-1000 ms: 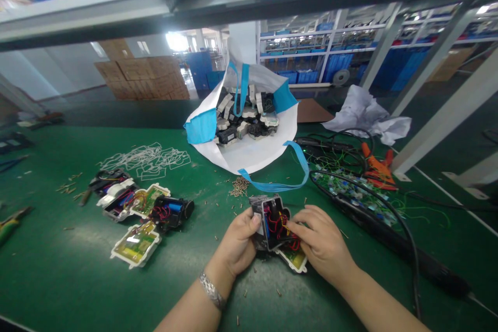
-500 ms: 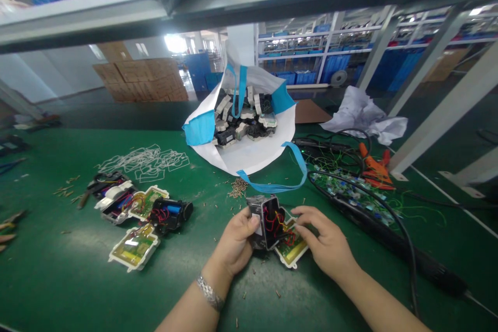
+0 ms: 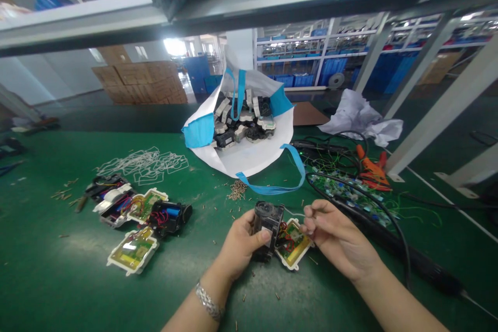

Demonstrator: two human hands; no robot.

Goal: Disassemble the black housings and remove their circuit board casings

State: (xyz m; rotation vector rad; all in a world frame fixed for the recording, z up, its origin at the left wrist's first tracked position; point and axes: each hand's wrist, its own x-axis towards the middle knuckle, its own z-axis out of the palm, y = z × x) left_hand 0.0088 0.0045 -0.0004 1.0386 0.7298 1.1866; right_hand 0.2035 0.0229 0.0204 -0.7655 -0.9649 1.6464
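Observation:
My left hand (image 3: 244,241) grips a black plastic housing (image 3: 268,225), thumb over its near side. Red wires run from the housing to a circuit board in a white-edged cover (image 3: 294,246) lying beside it on the right. My right hand (image 3: 336,236) is closed, thumb and fingers pinching the end of a thin pale gasket strip (image 3: 294,212) that stretches back towards the housing. Its fingers are just above the cover's right edge. Part of the strip is hidden by the fingers.
Opened devices (image 3: 134,249) with boards and wires lie left, below a heap of white gaskets (image 3: 146,163). Small screws (image 3: 237,189) are piled before a white bag (image 3: 252,158) full of housings. A black cabled tool (image 3: 431,270), green wire scraps and orange-handled pliers (image 3: 371,168) lie right.
The housing has turned in my left hand, so its wired opening now faces away from view. My right hand has moved slightly right and up, drawing the gasket strip out from the housing.

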